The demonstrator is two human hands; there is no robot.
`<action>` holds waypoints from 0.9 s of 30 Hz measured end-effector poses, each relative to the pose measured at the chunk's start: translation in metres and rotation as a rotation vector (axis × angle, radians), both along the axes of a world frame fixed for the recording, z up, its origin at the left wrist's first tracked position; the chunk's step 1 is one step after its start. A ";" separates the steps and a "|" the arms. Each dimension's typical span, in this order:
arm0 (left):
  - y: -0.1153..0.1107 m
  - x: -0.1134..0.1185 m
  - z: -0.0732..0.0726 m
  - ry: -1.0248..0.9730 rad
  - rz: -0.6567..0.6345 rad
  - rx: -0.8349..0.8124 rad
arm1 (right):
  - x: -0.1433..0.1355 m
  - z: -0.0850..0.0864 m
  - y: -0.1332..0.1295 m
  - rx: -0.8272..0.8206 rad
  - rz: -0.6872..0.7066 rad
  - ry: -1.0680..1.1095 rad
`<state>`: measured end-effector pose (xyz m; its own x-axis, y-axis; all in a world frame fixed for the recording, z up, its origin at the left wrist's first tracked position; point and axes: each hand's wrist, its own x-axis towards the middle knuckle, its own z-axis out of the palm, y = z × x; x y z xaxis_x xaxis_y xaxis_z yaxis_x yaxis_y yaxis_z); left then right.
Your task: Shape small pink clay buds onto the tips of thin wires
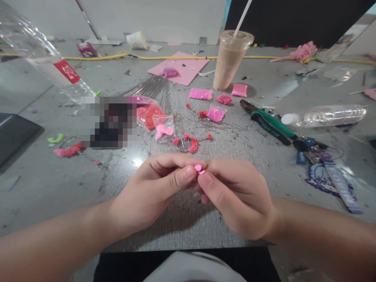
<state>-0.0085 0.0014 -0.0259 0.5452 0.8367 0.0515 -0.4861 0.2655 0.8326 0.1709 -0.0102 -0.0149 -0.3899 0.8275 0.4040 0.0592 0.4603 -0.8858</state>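
Observation:
A small pink clay piece [198,168] is pinched between the fingertips of both hands, just above the front part of the table. My left hand [158,188] grips it from the left with thumb and index finger. From the right, my right hand [239,196] holds it the same way, and the fingertips of both hands meet. Beyond them lies a curved wire with red clay lumps [193,145]. Behind that are a bag of light pink clay [164,131], a bag of red clay [150,117] and a bag of bright pink clay [216,114].
Green-handled pliers [272,125] and a clear bottle [329,116] lie at the right, near keychains [329,176]. A drink cup with a straw [230,62] stands at the back. Thin wires [149,87] lie behind the bags. A large bottle [47,58] leans at the left.

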 end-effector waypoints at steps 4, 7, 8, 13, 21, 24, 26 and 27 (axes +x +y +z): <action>0.000 0.000 0.001 -0.027 -0.041 -0.029 | 0.000 0.001 0.000 -0.010 -0.009 -0.002; 0.000 0.000 0.002 -0.036 -0.071 -0.081 | 0.000 0.001 -0.001 -0.012 -0.011 0.027; 0.000 0.000 0.002 -0.037 -0.077 -0.099 | 0.000 0.001 -0.001 -0.014 -0.011 0.033; -0.001 -0.001 0.002 -0.026 -0.103 -0.150 | 0.000 0.003 -0.001 -0.010 0.023 0.031; 0.000 -0.001 0.003 -0.055 -0.135 -0.185 | 0.000 0.003 -0.002 0.002 -0.002 0.042; 0.000 -0.001 0.004 -0.096 -0.173 -0.208 | 0.001 0.002 -0.002 0.030 -0.009 0.054; 0.000 0.000 0.003 -0.119 -0.189 -0.205 | 0.001 0.002 -0.002 0.034 -0.004 0.044; 0.000 0.000 0.003 -0.122 -0.189 -0.199 | 0.001 0.002 -0.002 0.035 -0.003 0.036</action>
